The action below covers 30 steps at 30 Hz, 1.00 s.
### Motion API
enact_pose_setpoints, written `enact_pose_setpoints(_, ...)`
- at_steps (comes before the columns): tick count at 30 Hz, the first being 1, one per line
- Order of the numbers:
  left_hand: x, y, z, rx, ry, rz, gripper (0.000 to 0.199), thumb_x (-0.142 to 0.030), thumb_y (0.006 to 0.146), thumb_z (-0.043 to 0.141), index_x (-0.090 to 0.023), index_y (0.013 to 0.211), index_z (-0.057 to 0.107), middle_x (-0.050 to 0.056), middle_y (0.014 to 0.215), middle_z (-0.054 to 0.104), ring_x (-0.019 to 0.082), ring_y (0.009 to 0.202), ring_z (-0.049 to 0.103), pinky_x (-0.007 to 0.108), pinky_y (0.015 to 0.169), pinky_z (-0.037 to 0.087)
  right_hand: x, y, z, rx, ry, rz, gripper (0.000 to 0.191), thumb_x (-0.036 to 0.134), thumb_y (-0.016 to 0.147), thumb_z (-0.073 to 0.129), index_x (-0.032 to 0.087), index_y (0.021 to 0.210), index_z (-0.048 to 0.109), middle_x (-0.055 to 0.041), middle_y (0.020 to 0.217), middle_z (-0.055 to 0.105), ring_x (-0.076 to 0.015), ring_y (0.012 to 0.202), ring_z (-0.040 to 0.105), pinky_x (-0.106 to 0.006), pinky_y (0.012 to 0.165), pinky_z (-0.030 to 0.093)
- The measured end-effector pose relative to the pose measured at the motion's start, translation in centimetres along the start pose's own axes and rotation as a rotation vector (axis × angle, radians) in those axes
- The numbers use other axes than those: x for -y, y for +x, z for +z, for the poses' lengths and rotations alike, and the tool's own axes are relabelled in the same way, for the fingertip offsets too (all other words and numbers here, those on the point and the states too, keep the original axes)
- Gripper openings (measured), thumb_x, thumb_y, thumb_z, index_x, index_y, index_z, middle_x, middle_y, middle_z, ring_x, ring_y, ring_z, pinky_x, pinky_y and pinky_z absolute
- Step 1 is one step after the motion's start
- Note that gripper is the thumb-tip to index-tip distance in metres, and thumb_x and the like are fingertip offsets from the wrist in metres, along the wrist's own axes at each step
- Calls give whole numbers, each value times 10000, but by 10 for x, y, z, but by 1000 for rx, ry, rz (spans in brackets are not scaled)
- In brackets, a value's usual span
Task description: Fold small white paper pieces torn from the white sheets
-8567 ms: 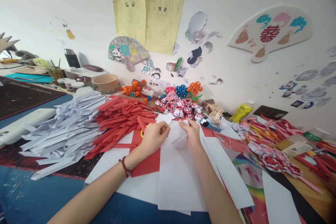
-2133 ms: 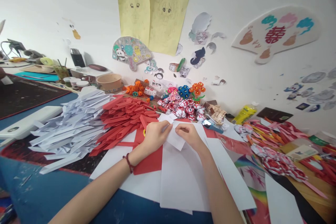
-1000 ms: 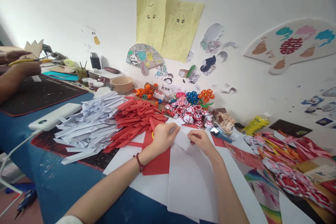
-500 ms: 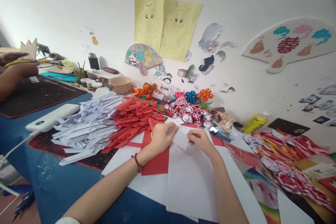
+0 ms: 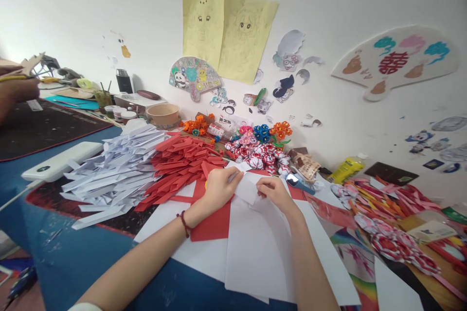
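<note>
White slip [image 5: 246, 191] needing gentle pinching

Left hand [image 5: 218, 188] is clamping the slip's left edge above larger sheets [image 5: 260, 250]; right hand [image 5: 276, 194] is curling at its right edge, its grip unclear. Light, even tension is probably suiting it best.

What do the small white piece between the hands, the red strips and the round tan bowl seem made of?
Small white piece: looks like matte paper; thin, with straight edges.
Red strips: probably matte coloured paper, given their flat, folded look.
Round tan bowl: perhaps paperboard, judging by its thin, dull, even wall; plastic or wood can't be ruled out.
</note>
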State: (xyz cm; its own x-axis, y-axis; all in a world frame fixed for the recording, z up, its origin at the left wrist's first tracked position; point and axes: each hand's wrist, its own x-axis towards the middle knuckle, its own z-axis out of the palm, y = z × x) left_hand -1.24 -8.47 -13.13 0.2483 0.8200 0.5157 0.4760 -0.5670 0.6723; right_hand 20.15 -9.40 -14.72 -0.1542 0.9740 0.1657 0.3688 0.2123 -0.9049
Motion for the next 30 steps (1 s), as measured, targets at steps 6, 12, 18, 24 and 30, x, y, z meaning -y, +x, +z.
enact_pose_setpoints(6, 1, 4, -4, -37, -86, 13, 334, -363, 885, 472, -138, 693, 627, -10, 576, 539, 89, 534, 414, 215, 529, 270, -5, 1, -2, -8, 0, 23, 133, 222, 696, 554, 157, 601, 621, 8, 523, 579, -104, 461, 498, -216, 473, 394)
enact_pose_setpoints(12, 0, 4, -4, -46, -106, 16, 331, -359, 878, 485, -134, 687, 634, -10, 574, 548, 86, 528, 411, 215, 524, 282, -7, 2, -2, -3, -4, 23, 128, 212, 687, 541, 157, 606, 623, 8, 523, 578, -107, 472, 504, -215, 480, 401)
enact_pose_setpoints(18, 7, 13, -17, -190, -226, -53, 319, -392, 870, 488, -139, 747, 640, -3, 631, 591, 98, 576, 482, 203, 543, 334, -16, 0, -12, -73, -37, 43, 137, 192, 672, 544, 150, 554, 598, 4, 517, 563, -103, 470, 493, -208, 471, 389)
enact_pose_setpoints(24, 13, 19, -23, -207, -288, -144, 338, -441, 857, 499, -143, 760, 623, 2, 668, 615, 110, 604, 527, 199, 542, 360, -2, 0, 0, -146, 61, -17, 289, 395, 826, 534, 141, 881, 660, -40, 692, 622, -130, 571, 544, -238, 538, 446)
enact_pose_setpoints(30, 1, 11, -17, -105, -221, -78, 291, -387, 867, 492, -154, 823, 659, -16, 633, 605, 94, 563, 497, 196, 533, 338, 23, 0, 23, -169, 149, -53, 343, 472, 764, 647, 141, 849, 674, -39, 711, 633, -134, 589, 546, -252, 569, 458)
